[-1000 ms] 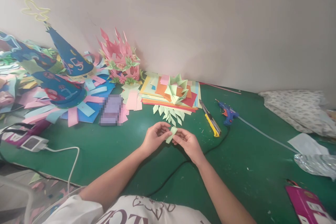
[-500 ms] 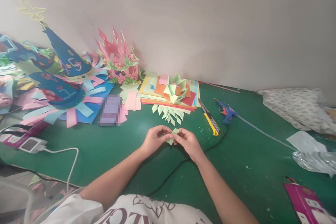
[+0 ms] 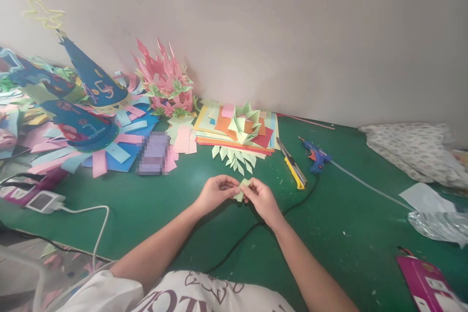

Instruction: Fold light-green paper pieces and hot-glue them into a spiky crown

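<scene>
Between my two hands is a small piece of pale green folded paper (image 3: 241, 195), pinched by thumbs and fingers above the green table. My left hand (image 3: 218, 193) grips its left side, and my right hand (image 3: 262, 197) grips its right side; the fingers partly cover it. Just beyond them lie several folded pale green paper leaves (image 3: 236, 157), fanned out in front of a stack of coloured paper (image 3: 215, 129). A pale green folded-paper ring (image 3: 243, 129) with pointed tips rests on that stack.
A yellow utility knife (image 3: 294, 168) and a blue glue gun (image 3: 316, 157) lie right of the stack, the gun's black cord (image 3: 237, 243) running under my right forearm. At left stand a pink paper crown (image 3: 164, 78), blue cone hats (image 3: 91, 73) and a white charger (image 3: 46, 202).
Both hands stay in nearly the same place. The green paper has turned slightly between the fingers, and more of its upper part shows.
</scene>
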A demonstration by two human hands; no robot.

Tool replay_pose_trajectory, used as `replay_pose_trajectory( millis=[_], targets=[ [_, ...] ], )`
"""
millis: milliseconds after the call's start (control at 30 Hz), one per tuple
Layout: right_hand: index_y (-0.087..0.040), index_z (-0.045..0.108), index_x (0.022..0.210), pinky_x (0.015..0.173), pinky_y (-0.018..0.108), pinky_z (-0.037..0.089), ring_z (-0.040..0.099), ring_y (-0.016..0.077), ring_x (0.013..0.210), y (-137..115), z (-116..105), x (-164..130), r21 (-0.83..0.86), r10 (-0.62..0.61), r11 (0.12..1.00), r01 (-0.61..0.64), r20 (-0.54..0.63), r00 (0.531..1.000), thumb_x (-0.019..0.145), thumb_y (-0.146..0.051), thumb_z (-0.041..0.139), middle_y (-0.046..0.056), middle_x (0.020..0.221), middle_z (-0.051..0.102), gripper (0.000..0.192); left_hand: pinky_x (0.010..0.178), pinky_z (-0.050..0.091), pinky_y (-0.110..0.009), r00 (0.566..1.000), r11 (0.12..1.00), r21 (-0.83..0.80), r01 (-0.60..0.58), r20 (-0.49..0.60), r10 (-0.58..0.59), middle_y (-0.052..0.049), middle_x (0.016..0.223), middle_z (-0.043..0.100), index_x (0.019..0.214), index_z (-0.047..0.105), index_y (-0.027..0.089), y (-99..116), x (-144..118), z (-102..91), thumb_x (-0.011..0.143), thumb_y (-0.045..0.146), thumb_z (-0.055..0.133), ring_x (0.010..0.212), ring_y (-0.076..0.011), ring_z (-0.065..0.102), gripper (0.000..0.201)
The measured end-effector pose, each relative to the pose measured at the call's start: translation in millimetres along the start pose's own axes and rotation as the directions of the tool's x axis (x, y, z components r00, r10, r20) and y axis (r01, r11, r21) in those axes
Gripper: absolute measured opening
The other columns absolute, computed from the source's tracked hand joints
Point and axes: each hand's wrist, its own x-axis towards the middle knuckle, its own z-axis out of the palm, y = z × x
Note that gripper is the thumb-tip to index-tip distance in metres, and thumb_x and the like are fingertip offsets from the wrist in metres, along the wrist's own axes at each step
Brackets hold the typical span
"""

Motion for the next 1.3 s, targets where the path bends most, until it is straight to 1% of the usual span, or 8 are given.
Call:
replay_pose_trajectory(
  millis=[133, 300, 400, 767, 867, 1067, 1167, 1300],
  targets=[
    [-0.021, 0.046, 0.066, 0.05, 0.023, 0.038, 0.046, 0.0103, 0.05, 2.2, 0.3, 0.5, -0.038, -0.01, 0.999, 0.01, -0.005, 1.0, 0.075, -0.052, 0.062, -0.005, 0.055, 0.049, 0.037, 0.064, 0.051, -0.024, 1.0, 0.999, 0.035, 0.013, 0.005, -0.013, -0.004, 0.075, 0.066, 0.085, 0.064, 0.012, -0.2, 0.0, -0.3, 0.066, 0.042, 0.074, 0.066, -0.0122, 0.063, 0.037],
    [-0.021, 0.046, 0.065, 0.046, 0.022, 0.031, 0.039, 0.0095, 0.047, 2.5, 0.7, -0.8, -0.13, -0.045, 0.991, 0.043, -0.015, 0.999, 0.078, -0.052, 0.058, -0.006, 0.051, 0.044, 0.036, 0.067, 0.051, -0.025, 0.999, 0.995, 0.095, -0.028, 0.04, 0.024, -0.005, 0.076, 0.066, 0.086, 0.062, 0.012, -2.4, 0.4, -1.5, 0.064, 0.039, 0.076, 0.069, -0.0131, 0.063, 0.038],
    [-0.021, 0.047, 0.066, 0.046, 0.022, 0.032, 0.04, 0.0097, 0.047, 2.2, 1.8, -1.4, -0.138, -0.045, 0.99, 0.042, -0.021, 0.999, 0.079, -0.053, 0.056, -0.006, 0.052, 0.045, 0.036, 0.066, 0.051, -0.025, 0.998, 0.99, 0.131, -0.048, 0.038, 0.043, -0.005, 0.077, 0.065, 0.089, 0.062, 0.012, -4.0, 1.0, -1.8, 0.067, 0.038, 0.074, 0.068, -0.0124, 0.062, 0.036],
    [-0.022, 0.043, 0.065, 0.047, 0.023, 0.033, 0.041, 0.0102, 0.048, 4.9, 3.2, -0.8, -0.103, -0.023, 0.994, 0.02, -0.029, 0.999, 0.078, -0.055, 0.056, -0.006, 0.052, 0.045, 0.038, 0.064, 0.052, -0.025, 1.0, 0.989, 0.15, -0.011, 0.0, 0.011, -0.004, 0.074, 0.064, 0.086, 0.062, 0.012, -3.4, -0.1, -2.1, 0.069, 0.037, 0.072, 0.066, -0.0121, 0.061, 0.032],
    [-0.022, 0.041, 0.066, 0.048, 0.023, 0.034, 0.041, 0.0104, 0.049, 6.0, 3.5, -0.9, -0.095, -0.027, 0.995, 0.024, -0.031, 0.999, 0.079, -0.054, 0.055, -0.006, 0.053, 0.045, 0.037, 0.063, 0.051, -0.024, 1.0, 0.989, 0.143, -0.02, -0.007, 0.021, -0.003, 0.073, 0.063, 0.087, 0.06, 0.012, -2.1, 0.0, -2.2, 0.069, 0.036, 0.072, 0.065, -0.0109, 0.06, 0.032],
    [-0.022, 0.038, 0.065, 0.048, 0.023, 0.034, 0.042, 0.0102, 0.049, 6.9, 3.2, -0.9, -0.13, -0.047, 0.991, 0.04, -0.049, 0.998, 0.08, -0.052, 0.055, -0.006, 0.053, 0.044, 0.038, 0.056, 0.047, -0.02, 0.998, 0.987, 0.147, -0.059, -0.017, 0.062, 0.002, 0.068, 0.057, 0.077, 0.052, 0.015, -0.3, 0.3, -2.3, 0.069, 0.034, 0.072, 0.058, -0.0083, 0.058, 0.029],
    [-0.022, 0.038, 0.065, 0.048, 0.022, 0.034, 0.042, 0.0102, 0.049, 7.7, 2.8, -0.5, -0.133, -0.046, 0.99, 0.038, -0.052, 0.998, 0.08, -0.053, 0.055, -0.006, 0.052, 0.045, 0.038, 0.058, 0.047, -0.02, 0.997, 0.981, 0.181, -0.069, -0.008, 0.071, 0.001, 0.068, 0.058, 0.075, 0.054, 0.014, -0.7, -0.3, -2.7, 0.071, 0.032, 0.07, 0.06, -0.009, 0.058, 0.024],
    [-0.022, 0.039, 0.064, 0.047, 0.022, 0.034, 0.042, 0.0097, 0.048, 5.8, 3.0, -0.5, -0.124, -0.041, 0.992, 0.033, -0.066, 0.997, 0.078, -0.053, 0.057, -0.006, 0.051, 0.045, 0.039, 0.063, 0.048, -0.022, 0.996, 0.96, 0.264, -0.092, 0.012, 0.092, -0.002, 0.073, 0.064, 0.078, 0.063, 0.014, 0.0, -1.3, -2.8, 0.075, 0.029, 0.065, 0.065, -0.011, 0.06, 0.016]
  ],
)
